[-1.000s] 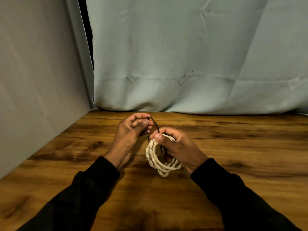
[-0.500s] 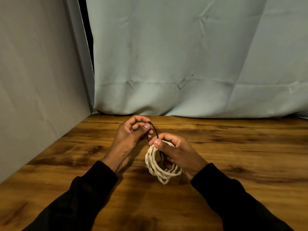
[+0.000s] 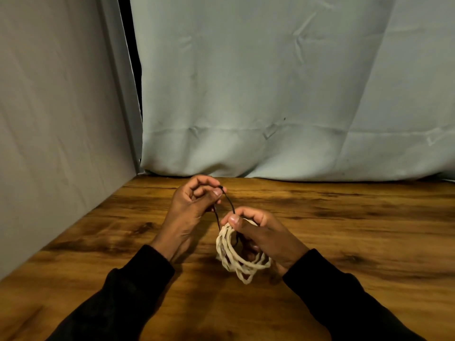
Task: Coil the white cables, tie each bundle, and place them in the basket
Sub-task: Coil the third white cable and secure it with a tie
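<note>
Fingers of left hand [image 3: 194, 205] pinch black tie [image 3: 227, 201], right hand [image 3: 258, 232] grips white coil [image 3: 236, 257]; risk: slackened grip lets loops spring apart before tie cinches.

No legible text, label, brand, number or sign is to be found in the head view.
</note>
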